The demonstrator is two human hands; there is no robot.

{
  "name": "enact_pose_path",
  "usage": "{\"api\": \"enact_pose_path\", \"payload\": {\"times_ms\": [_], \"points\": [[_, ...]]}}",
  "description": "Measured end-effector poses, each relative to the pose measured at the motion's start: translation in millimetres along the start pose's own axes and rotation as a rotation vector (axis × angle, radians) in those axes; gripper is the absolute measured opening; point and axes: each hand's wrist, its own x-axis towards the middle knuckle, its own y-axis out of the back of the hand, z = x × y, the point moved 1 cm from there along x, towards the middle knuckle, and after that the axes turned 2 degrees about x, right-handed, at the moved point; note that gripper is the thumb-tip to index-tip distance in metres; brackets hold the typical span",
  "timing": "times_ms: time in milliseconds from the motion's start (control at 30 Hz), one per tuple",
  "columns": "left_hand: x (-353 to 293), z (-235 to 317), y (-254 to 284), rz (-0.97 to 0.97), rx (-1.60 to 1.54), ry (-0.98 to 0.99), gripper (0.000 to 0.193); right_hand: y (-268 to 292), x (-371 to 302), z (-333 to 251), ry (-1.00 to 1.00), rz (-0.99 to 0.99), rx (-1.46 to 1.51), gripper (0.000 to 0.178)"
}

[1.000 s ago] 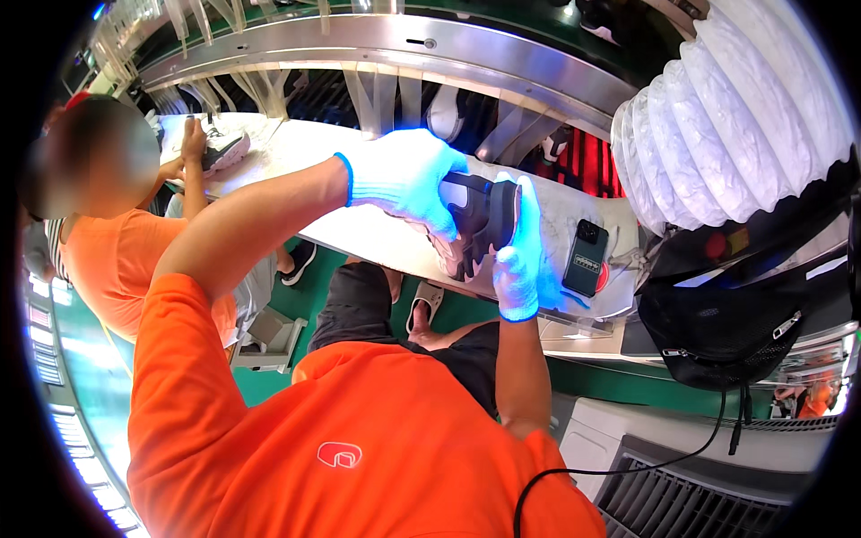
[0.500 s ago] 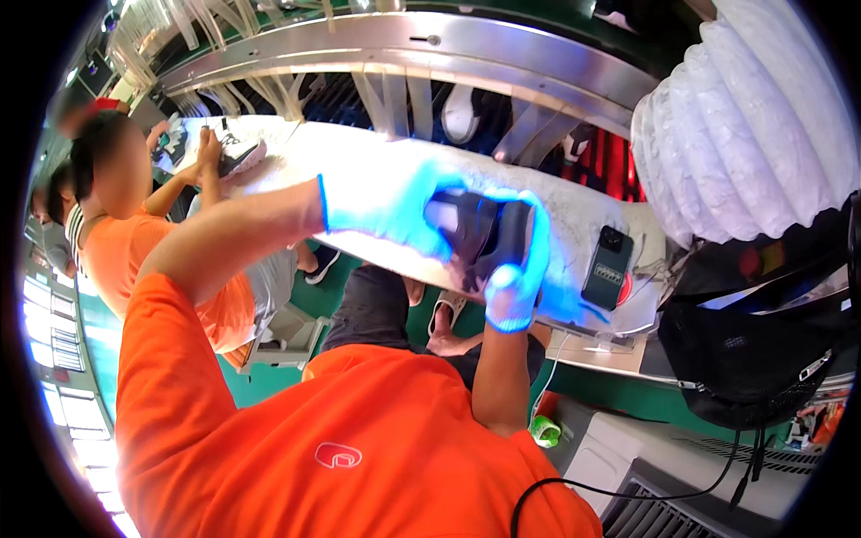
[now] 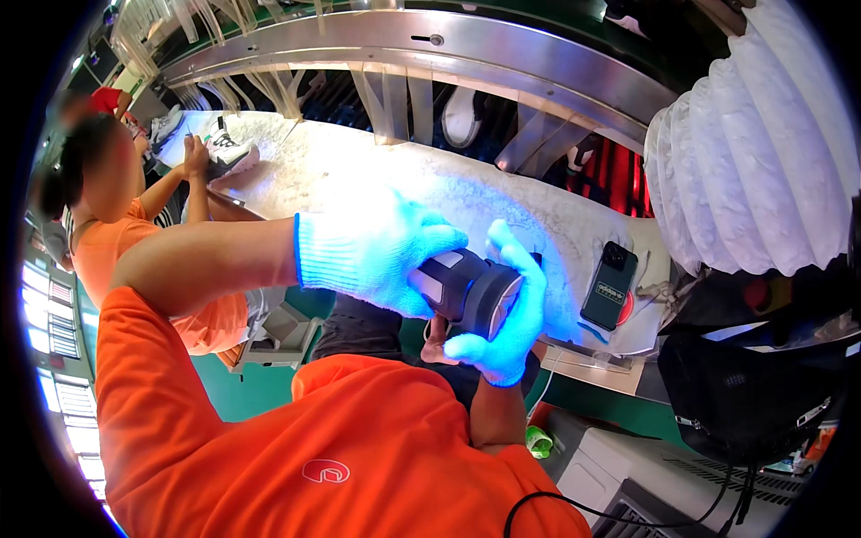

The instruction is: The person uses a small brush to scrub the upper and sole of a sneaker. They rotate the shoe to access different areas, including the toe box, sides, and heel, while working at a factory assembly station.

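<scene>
A dark shoe [image 3: 466, 291] with light grey panels and a thick black sole is held between my hands over the front edge of the bench. My left hand [image 3: 372, 251], in a white knit glove lit blue, grips the shoe's upper from the left. On the right, my gloved right hand [image 3: 518, 309] cups the sole, its fingers above and its thumb below. The glove hides part of the sole's right side. Both hands are closed about the shoe.
A black phone [image 3: 612, 285] lies on the white-covered bench [image 3: 359, 161]. Behind it runs a metal-framed conveyor [image 3: 457, 47] with hanging clear strips and shoes inside. A white ribbed duct [image 3: 749, 152] and black bag [image 3: 753, 390] stand right. Leftward, a person [image 3: 170, 242] handles another shoe [image 3: 231, 154].
The shoe has turned and tilted, so its sole now faces right. Both hands have come lower and nearer to me. The right hand's fingers are now more spread.
</scene>
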Motion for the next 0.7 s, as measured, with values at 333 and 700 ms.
{"api": "enact_pose_path", "payload": {"times_ms": [333,700], "points": [[-1,-12,-3,0.029,0.017,-0.01,0.08,-14,7,15,0.178,0.096,0.064,0.13],[11,-15,-5,0.025,-0.011,-0.095,0.078,-5,6,19,0.201,0.073,0.014,0.129]]}}
